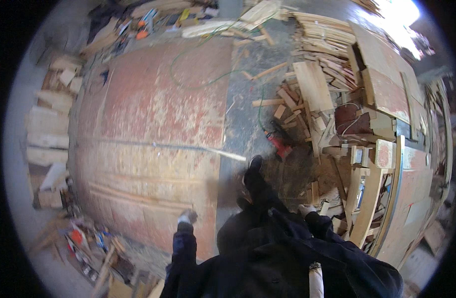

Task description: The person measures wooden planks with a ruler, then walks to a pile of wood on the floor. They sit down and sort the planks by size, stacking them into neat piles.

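wood strips point(138, 198): bare, matt wood | red panel point(138, 109): worn, patchy, matt | power tool point(281, 148): plastic-looking casing | jacket point(267, 263): dark matt cloth | broad board point(313, 87): pale, smooth-looking wood

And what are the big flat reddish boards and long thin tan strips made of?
The big flat reddish boards: maybe plywood, its coating seemingly worn, since pale patches break the red. The long thin tan strips: probably bare wood, from their timber colour.

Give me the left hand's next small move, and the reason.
Probably bring the left hand to the right-hand end of the long wooden strips: that end lies just beyond it in view, though contact is unclear, while the right hand is well off to the side.
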A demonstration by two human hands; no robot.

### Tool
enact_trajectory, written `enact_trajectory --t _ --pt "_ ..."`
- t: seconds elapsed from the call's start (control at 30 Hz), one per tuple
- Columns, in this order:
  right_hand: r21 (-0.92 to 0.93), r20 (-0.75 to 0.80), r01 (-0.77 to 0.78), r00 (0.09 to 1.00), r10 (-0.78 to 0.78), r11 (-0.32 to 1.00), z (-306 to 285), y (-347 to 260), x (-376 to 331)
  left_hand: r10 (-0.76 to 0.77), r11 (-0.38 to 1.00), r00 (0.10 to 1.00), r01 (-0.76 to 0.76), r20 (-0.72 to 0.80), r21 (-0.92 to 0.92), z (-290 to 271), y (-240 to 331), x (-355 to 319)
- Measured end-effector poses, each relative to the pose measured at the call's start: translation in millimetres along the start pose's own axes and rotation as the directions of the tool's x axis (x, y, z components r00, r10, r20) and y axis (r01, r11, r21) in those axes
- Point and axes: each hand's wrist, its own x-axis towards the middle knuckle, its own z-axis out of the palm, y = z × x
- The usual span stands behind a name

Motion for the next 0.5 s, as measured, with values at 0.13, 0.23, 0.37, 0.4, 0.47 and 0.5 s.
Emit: enact_trajectory --t 0.13,0.23,0.37,0.4,0.47,0.5 --pt "-0.122 -0.123 0.172 0.975 -0.187 0.978 -14 -35 55 -0.116 0.993 0.991 0.117 -0.061 0.006 85 55 -25" --pt "-0.044 -0.07 0.205 0.976 -0.208 0.978 -40 -86 96 -0.143 0.987 0.989 0.14 0.043 0.079 155 100 -16" --pt "0.146 -0.18 0.095 0.981 -0.068 0.985 -107 -174 123 0.127 -0.102 0.881 -0.445 0.456 0.89 203 178 18" --pt "0.177 -0.21 0.105 0.975 -0.067 0.979 -124 -200 135 0.168 0.079 0.859 -0.5 0.483 0.862 219 196 32" --pt "0.306 -0.251 0.159 0.965 -0.081 0.939 -152 -243 159 0.071 0.293 0.914 -0.402 0.4 0.867 247 227 58" --pt "0.397 -0.267 0.188 0.96 -0.083 0.898 -167 -262 173 0.106 0.284 0.928 -0.374 0.358 0.883 262 244 71"
